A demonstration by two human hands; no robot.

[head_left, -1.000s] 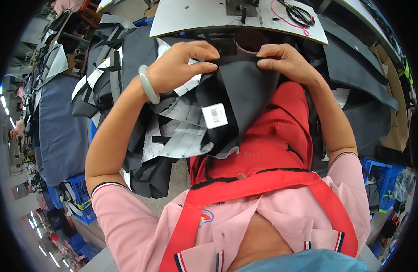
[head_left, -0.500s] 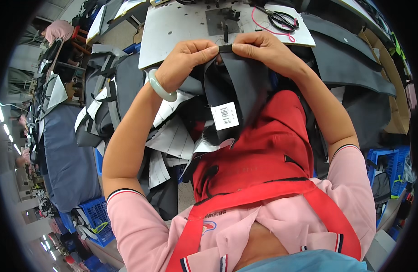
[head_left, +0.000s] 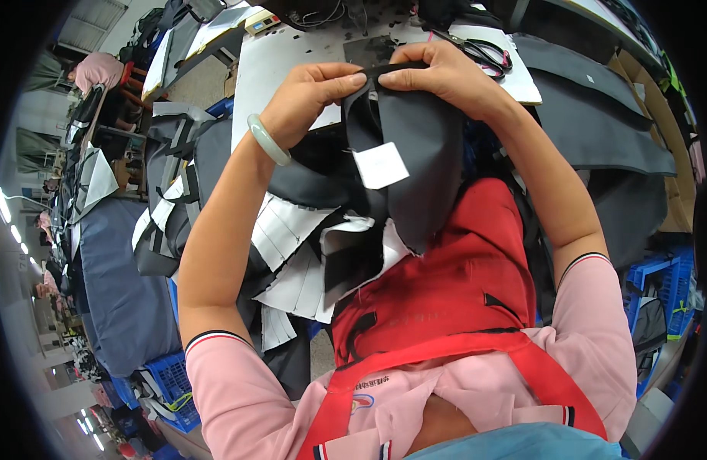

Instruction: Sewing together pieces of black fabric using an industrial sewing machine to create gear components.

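Note:
Between my hands hangs a dark grey and black fabric piece [head_left: 426,161], its upper edge pinched near the table's front edge. My left hand [head_left: 309,100], below a pale bangle [head_left: 268,140], presses thumb and forefinger together on that edge. Close to it, my right hand [head_left: 439,77] grips the same edge between thumb and curled fingers. A white label [head_left: 381,165] lies against the front of the fabric. White-backed pieces with dark lines [head_left: 296,287] hang below, over the red apron [head_left: 445,284] on my lap.
Black-handled scissors [head_left: 487,55] lie on the white worktable [head_left: 254,84], beyond my right hand. Large grey fabric panels [head_left: 591,107] are stacked at the right, near a blue crate [head_left: 660,287]. More dark pieces hang at the left. A person in pink [head_left: 98,70] sits far left.
The fabric has swung and spread, so more white backing shows below. Its label has shifted slightly up and turned. Both hands keep their pinch and have moved slightly left.

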